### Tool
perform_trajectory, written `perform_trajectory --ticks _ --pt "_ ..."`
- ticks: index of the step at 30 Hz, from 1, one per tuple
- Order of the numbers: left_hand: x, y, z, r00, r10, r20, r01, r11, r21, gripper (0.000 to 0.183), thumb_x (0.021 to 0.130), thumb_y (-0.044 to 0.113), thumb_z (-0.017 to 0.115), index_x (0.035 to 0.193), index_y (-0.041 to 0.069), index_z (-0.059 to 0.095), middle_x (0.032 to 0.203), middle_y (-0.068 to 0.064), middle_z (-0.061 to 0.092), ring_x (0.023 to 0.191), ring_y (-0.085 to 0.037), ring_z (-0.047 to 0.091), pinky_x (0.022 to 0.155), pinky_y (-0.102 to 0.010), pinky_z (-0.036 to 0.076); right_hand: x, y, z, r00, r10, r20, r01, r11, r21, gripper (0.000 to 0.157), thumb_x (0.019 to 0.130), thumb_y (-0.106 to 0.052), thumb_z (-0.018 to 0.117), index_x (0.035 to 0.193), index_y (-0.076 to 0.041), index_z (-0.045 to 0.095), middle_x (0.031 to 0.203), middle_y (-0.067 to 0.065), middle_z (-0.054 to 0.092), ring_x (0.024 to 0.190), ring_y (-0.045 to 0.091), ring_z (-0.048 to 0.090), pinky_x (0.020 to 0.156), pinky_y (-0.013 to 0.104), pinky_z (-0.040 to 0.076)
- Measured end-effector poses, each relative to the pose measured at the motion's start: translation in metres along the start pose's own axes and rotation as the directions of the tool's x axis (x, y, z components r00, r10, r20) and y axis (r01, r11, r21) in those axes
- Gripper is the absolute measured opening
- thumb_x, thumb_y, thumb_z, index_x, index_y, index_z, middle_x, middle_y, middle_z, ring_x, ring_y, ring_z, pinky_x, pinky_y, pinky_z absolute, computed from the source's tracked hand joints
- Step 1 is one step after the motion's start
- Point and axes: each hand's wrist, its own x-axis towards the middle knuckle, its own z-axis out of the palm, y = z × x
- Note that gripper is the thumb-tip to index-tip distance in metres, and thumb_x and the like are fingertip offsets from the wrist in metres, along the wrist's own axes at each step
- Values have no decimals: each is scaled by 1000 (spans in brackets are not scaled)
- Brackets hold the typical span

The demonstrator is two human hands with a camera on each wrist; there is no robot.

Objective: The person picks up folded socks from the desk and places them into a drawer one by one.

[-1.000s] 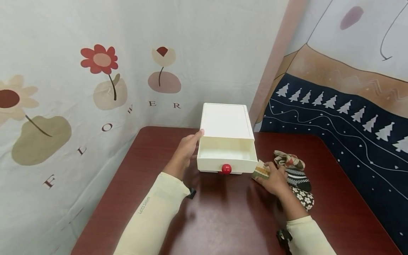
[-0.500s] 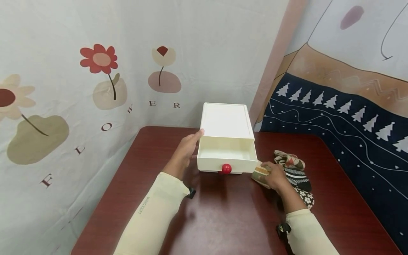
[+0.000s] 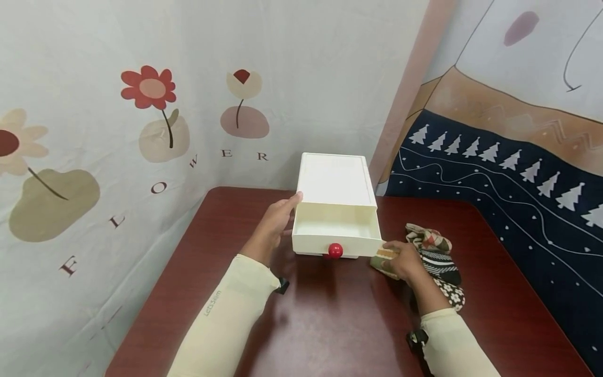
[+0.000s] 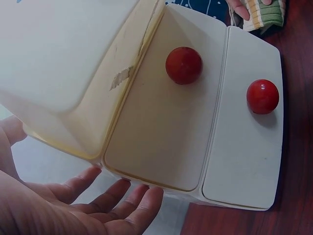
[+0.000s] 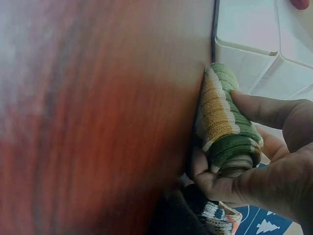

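A white drawer unit [image 3: 335, 180] stands at the back of the table, its top drawer [image 3: 336, 245] pulled out and bare inside. My left hand [image 3: 275, 222] rests against the unit's left side, thumb at the top edge; in the left wrist view its fingers [image 4: 110, 196] lie fairly straight along that side. Beside the drawer's right front corner, my right hand [image 3: 406, 260] grips a rolled pair of green, yellow and white striped socks [image 3: 385, 262]. The right wrist view shows thumb and fingers around the socks [image 5: 225, 112], low at the tabletop.
Right of my right hand lie more rolled socks: a patterned beige pair [image 3: 428, 238], a black-and-white striped pair [image 3: 441, 266] and a flowered pair [image 3: 453, 294]. Two lower drawers have red knobs [image 4: 184, 65]. Printed curtains [image 3: 320, 78] hang behind the dark red table [image 3: 330, 324].
My right hand has closed around the striped socks and shifted slightly, uncovering more of their striped side. The left hand stays at the drawer unit.
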Motion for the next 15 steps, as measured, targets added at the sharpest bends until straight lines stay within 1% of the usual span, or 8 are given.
perform_trajectory --ticks 3,6,8,13,15 --pt "0 0 0 1000 -1 -2 1 1000 2 69 106 64 60 147 9 61 145 -15 65 140 -34 61 116 -61 50 -1 1 0 1000 -5 -13 5 1000 12 52 80 3 85 131 5 73 132 38 67 110 42 65 87 40 52" --pt "0 0 1 1000 -4 -2 4 1000 7 69 106 63 60 148 9 60 147 -14 63 142 -35 59 116 -62 49 -3 0 -1 1000 -2 -16 2 1000 24 52 80 3 85 131 5 73 136 37 66 116 44 64 92 42 52" --pt "0 0 1 1000 0 1 0 1000 11 69 106 64 60 148 9 60 148 -14 62 143 -35 58 116 -61 49 -5 -1 -2 1000 2 -14 -2 999 49 51 82 4 84 132 6 72 139 37 65 119 44 63 94 42 51" --pt "1 0 1 1000 4 2 -4 1000 0 69 105 63 60 148 8 60 146 -15 65 140 -34 61 115 -60 50 -11 -6 -9 1000 -2 -4 2 995 101 52 86 6 81 136 7 69 145 37 61 123 43 60 93 37 48" --pt "1 0 0 1000 3 1 -3 1000 -5 69 105 63 61 148 9 60 146 -14 65 140 -34 61 115 -60 50 -13 -9 -13 1000 -7 -9 8 995 102 52 87 5 80 137 6 68 144 37 61 121 43 61 91 36 48"
